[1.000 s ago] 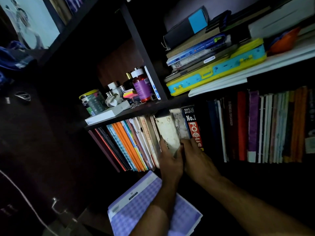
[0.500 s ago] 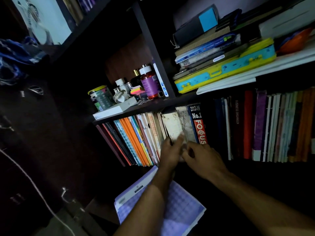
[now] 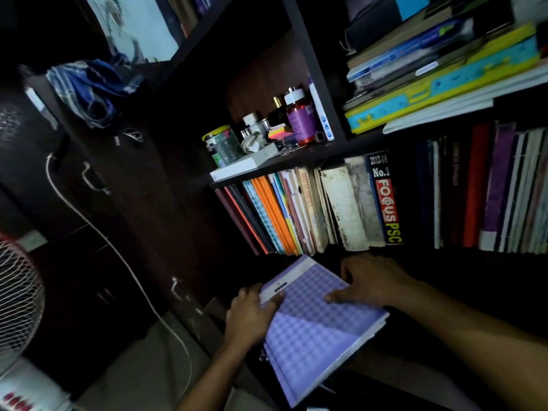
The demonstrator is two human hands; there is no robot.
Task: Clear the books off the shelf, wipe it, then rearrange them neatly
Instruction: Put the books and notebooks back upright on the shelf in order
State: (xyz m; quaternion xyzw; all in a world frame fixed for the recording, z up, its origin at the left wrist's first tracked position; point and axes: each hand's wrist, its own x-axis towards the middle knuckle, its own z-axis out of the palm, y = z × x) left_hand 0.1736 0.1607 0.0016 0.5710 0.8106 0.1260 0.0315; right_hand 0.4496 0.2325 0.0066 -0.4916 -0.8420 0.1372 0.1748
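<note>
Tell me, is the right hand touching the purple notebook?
Touching. The head view shows the right hand lying on the cover of the purple notebook, fingers spread flat on it. The left hand holds its left edge.

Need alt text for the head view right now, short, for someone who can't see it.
Both hands hold a purple checked notebook below a dark shelf: left hand grips its left edge, right hand rests on top. Upright books fill the shelf above.
</note>
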